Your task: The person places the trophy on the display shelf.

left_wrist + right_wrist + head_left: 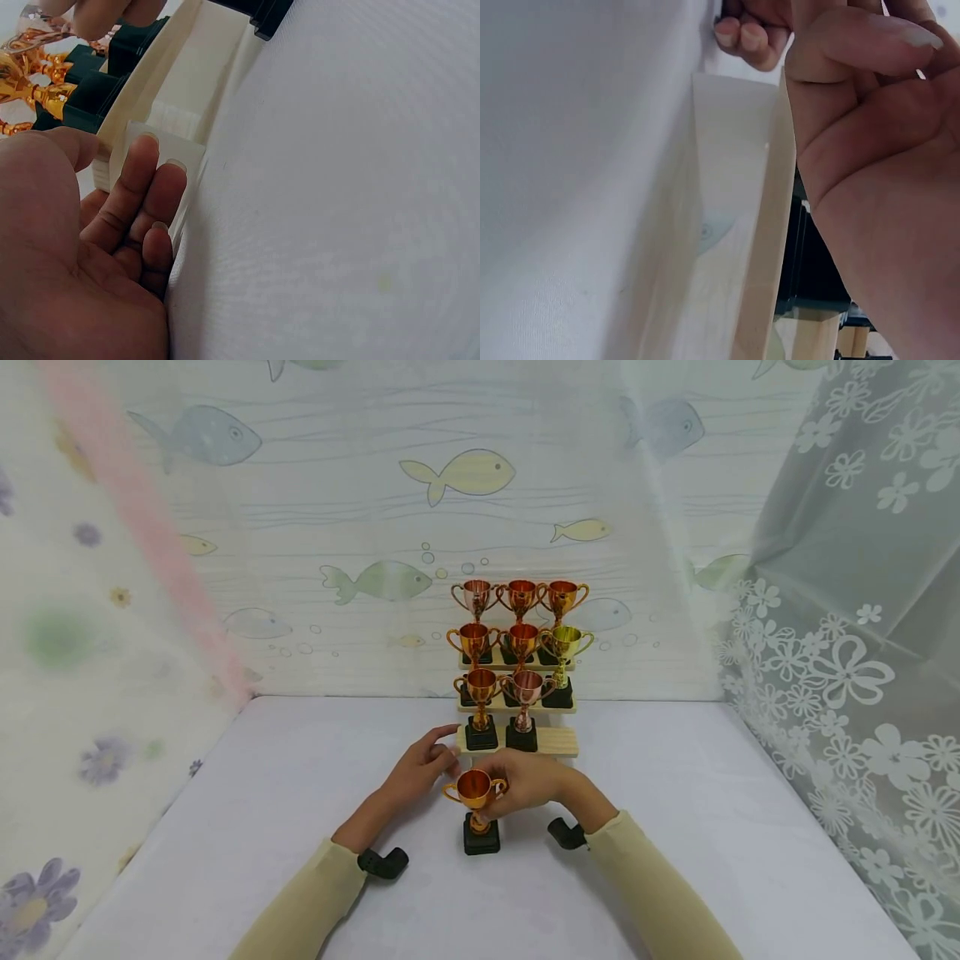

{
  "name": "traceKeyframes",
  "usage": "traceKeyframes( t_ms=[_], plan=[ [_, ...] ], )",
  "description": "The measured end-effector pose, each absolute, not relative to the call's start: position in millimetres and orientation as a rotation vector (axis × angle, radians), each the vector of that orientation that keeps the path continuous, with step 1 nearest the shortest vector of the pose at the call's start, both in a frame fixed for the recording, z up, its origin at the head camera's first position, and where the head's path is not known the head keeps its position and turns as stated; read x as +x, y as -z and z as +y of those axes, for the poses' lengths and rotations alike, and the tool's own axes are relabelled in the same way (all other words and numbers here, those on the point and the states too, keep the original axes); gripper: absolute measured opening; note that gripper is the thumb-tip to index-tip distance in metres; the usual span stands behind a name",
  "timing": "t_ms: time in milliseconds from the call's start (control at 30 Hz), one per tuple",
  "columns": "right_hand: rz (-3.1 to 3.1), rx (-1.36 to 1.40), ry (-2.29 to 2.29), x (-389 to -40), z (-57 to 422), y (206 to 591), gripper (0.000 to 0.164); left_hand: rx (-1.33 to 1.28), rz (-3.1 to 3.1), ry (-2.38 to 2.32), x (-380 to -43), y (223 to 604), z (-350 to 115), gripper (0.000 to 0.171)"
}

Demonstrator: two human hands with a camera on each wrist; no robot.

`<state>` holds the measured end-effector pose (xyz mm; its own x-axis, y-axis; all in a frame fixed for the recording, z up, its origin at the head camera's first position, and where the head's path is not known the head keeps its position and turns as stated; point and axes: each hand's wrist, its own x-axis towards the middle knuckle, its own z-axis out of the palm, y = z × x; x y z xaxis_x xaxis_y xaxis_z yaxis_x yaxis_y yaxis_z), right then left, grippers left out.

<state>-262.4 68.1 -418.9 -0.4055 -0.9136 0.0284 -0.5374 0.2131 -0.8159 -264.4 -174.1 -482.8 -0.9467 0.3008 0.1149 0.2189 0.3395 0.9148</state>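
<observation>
My right hand pinches an orange-gold trophy cup by its stem, in front of the stepped rack. The cup stands upright over its square black base, close over the table. At the left end of the lowest shelf is my left hand, index finger stretched along the shelf's end. In the left wrist view its thumb is at the wooden edge, and the other fingers, loosely bent, lie against the pale end panel. The lowest shelf bears a gold trophy and a rose-gold trophy, with bare wood at its right.
Several more trophies stand on the two upper shelves, among them a yellow-gold trophy at the right of the middle one. White cloth covers the table. A fish-print curtain hangs behind, and a flowered lace curtain at the right.
</observation>
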Motion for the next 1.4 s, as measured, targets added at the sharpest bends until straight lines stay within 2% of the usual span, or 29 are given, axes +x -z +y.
traceKeyframes(
  t_ms=[500, 967, 1400],
  plan=[
    [2.155, -1.409, 1.112, -254, 76, 421, 0.024, 0.497, 2.533, -1.686, -264, 482, -172, 0.046],
    [2.183, -1.242, 1.178, -254, 103, 410, 0.023, 0.529, 2.497, -1.710, -262, 482, -173, 0.047],
    [2.246, -1.237, 1.205, -266, 135, 406, 0.016, 0.470, 2.486, -1.711, -267, 484, -174, 0.047]
  ],
)
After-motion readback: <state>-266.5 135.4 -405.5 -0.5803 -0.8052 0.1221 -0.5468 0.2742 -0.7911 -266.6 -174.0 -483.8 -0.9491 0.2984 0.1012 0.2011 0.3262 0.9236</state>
